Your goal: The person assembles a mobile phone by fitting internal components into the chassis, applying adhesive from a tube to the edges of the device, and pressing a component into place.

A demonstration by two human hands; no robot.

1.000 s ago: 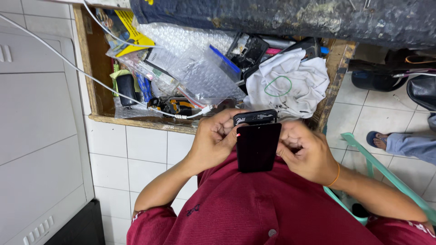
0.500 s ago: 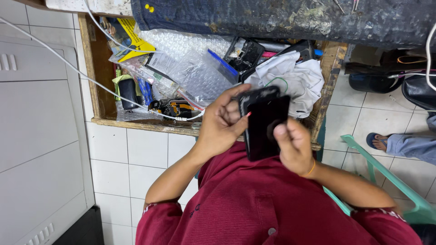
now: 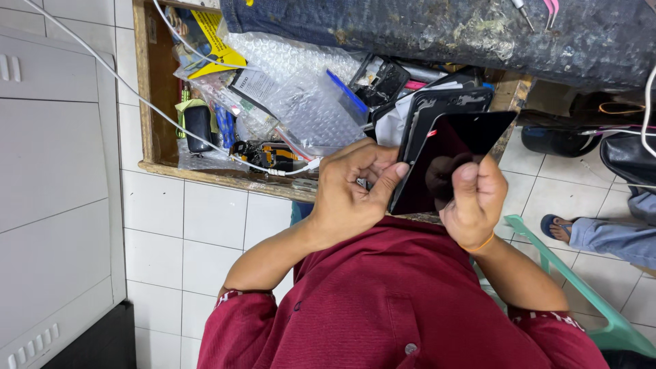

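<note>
White floor tiles (image 3: 205, 225) spread under a wooden drawer (image 3: 147, 102) crammed with clutter: sheets of bubble wrap (image 3: 307, 96), a yellow-and-black paper (image 3: 205, 48), a small dark pouch (image 3: 198, 126) and a white cable (image 3: 137, 92) that trails across it from the upper left. Above the drawer runs a dark, scuffed worktop edge (image 3: 437, 31). The person in the red shirt (image 3: 403, 301) holds a black phone (image 3: 437, 116) just in front of the drawer, over the lap. A glossy black screen panel (image 3: 471, 140) stands tilted away from the phone's body, parted from it along the upper side. The left hand (image 3: 352, 195) is closed on the phone's near edge, thumb pressed against the seam between body and panel. The right hand (image 3: 471, 198) grips the panel from below, thumb laid on the dark glass, with an orange band at the wrist. A green plastic chair (image 3: 615, 321) shows at the lower right, and beyond it another person's sandalled foot (image 3: 557, 225) rests on the tiles.
</note>
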